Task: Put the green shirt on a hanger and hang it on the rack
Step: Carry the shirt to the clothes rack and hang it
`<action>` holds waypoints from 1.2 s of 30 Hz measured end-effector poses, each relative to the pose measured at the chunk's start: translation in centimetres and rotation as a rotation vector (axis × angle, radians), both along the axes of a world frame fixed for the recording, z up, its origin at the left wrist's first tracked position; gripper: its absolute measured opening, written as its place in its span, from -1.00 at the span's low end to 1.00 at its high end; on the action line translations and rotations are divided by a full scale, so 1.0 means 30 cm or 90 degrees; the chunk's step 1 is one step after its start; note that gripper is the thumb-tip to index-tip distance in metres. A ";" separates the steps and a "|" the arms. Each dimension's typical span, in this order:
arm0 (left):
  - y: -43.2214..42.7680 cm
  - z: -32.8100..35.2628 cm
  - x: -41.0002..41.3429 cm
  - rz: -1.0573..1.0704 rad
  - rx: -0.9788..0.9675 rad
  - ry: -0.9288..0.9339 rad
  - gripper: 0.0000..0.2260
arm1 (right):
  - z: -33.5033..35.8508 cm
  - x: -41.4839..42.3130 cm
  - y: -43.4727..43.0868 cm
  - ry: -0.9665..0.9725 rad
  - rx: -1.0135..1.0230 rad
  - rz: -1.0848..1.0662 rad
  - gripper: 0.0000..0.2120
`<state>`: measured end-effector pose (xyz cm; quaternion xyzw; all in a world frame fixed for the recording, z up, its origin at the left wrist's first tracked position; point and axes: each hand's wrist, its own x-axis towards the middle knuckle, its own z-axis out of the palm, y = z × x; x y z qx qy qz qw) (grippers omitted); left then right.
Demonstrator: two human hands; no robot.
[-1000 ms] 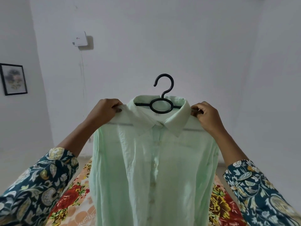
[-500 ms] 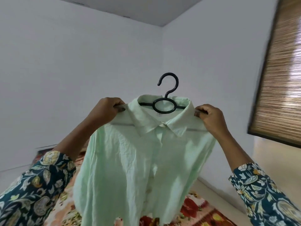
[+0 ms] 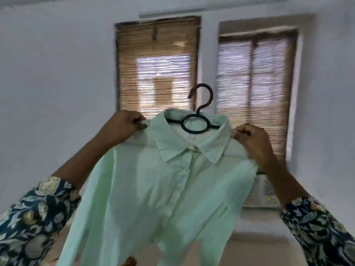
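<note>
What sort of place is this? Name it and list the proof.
Probably a room in a home: plain white walls, two windows covered by woven bamboo blinds, and a green shirt held up on a black hanger.

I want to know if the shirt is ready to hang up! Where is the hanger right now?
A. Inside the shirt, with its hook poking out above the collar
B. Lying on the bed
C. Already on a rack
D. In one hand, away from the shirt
A: the hanger sits inside the shirt collar, hook free above, while the left hand and right hand grip the shoulders.
</note>
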<state>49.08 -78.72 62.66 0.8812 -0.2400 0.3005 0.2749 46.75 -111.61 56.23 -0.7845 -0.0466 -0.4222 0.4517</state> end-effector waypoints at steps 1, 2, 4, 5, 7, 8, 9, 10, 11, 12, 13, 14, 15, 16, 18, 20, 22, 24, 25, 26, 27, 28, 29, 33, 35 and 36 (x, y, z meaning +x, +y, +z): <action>-0.110 -0.003 0.009 -0.027 -0.001 0.002 -0.91 | 0.003 -0.044 -0.108 0.007 -0.004 -0.031 -0.92; -0.239 -0.007 0.018 -0.056 0.002 0.000 -0.92 | 0.007 -0.101 -0.227 0.007 -0.002 -0.064 -0.94; -0.532 -0.014 0.018 -0.116 -0.005 -0.008 -0.94 | 0.023 -0.227 -0.490 0.009 0.002 -0.124 -0.95; -0.672 -0.019 0.008 -0.146 -0.006 -0.012 -0.92 | 0.027 -0.286 -0.615 0.014 0.006 -0.150 -0.95; -0.954 -0.029 -0.016 -0.200 -0.025 -0.007 -0.88 | 0.031 -0.409 -0.859 0.026 -0.001 -0.208 -0.95; -1.079 -0.031 -0.026 -0.230 -0.035 0.002 -0.87 | 0.030 -0.462 -0.963 0.031 -0.001 -0.234 -0.96; -1.194 -0.032 -0.031 -0.258 -0.036 0.006 -0.86 | 0.034 -0.513 -1.056 0.034 0.002 -0.259 -0.96; -1.330 -0.033 -0.040 -0.288 -0.032 0.003 -0.85 | 0.037 -0.572 -1.163 0.035 0.002 -0.290 -0.95; -1.460 -0.034 -0.051 -0.313 -0.030 0.006 -0.84 | 0.040 -0.631 -1.259 0.039 -0.007 -0.321 -0.94; -1.550 -0.034 -0.061 -0.330 -0.024 0.011 -0.84 | 0.041 -0.668 -1.330 0.041 -0.011 -0.342 -0.94; -1.664 -0.032 -0.075 -0.357 -0.018 0.018 -0.85 | 0.043 -0.716 -1.414 0.044 -0.011 -0.373 -0.94; -1.776 -0.030 -0.087 -0.383 -0.015 0.026 -0.86 | 0.043 -0.762 -1.499 0.045 -0.015 -0.407 -0.93; -1.870 -0.030 -0.100 -0.406 -0.013 0.029 -0.86 | 0.041 -0.801 -1.570 0.047 -0.015 -0.438 -0.92; -1.968 -0.031 -0.116 -0.434 -0.009 0.027 -0.86 | 0.039 -0.844 -1.642 0.049 -0.013 -0.467 -0.92; -2.173 -0.035 -0.151 -0.491 -0.006 0.019 -0.88 | 0.036 -0.935 -1.787 0.062 -0.006 -0.521 -0.92; -2.396 -0.035 -0.183 -0.549 -0.003 0.019 -0.88 | 0.036 -1.027 -1.935 0.074 0.003 -0.577 -0.88; -2.612 -0.033 -0.219 -0.610 0.016 0.026 -0.85 | 0.041 -1.124 -2.062 0.080 -0.005 -0.645 -0.88; -2.809 -0.023 -0.266 -0.678 0.020 0.024 -0.84 | 0.056 -1.215 -2.168 0.082 -0.024 -0.713 -0.93; -2.923 -0.017 -0.300 -0.715 0.021 0.029 -0.85 | 0.058 -1.269 -2.227 0.085 -0.031 -0.754 -0.94; -3.013 -0.015 -0.332 -0.740 0.023 0.040 -0.85 | 0.059 -1.314 -2.272 0.087 -0.040 -0.787 -0.93; -3.090 -0.013 -0.369 -0.763 0.030 0.045 -0.86 | 0.057 -1.355 -2.313 0.093 -0.042 -0.817 -0.92; -3.194 -0.012 -0.412 -0.793 0.042 0.045 -0.85 | 0.050 -1.410 -2.370 0.095 -0.044 -0.848 -0.91; -3.295 -0.012 -0.452 -0.817 0.046 0.041 -0.84 | 0.043 -1.463 -2.422 0.093 -0.044 -0.881 -0.90; -3.637 -0.027 -0.655 -0.921 0.044 0.042 -0.82 | 0.009 -1.694 -2.618 0.109 -0.051 -0.977 -0.87; -3.799 -0.030 -0.781 -0.962 0.048 0.024 -0.85 | -0.003 -1.819 -2.719 0.109 -0.055 -1.023 -0.87; -3.882 -0.035 -0.849 -0.981 0.054 0.028 -0.87 | -0.008 -1.885 -2.769 0.110 -0.058 -1.039 -0.87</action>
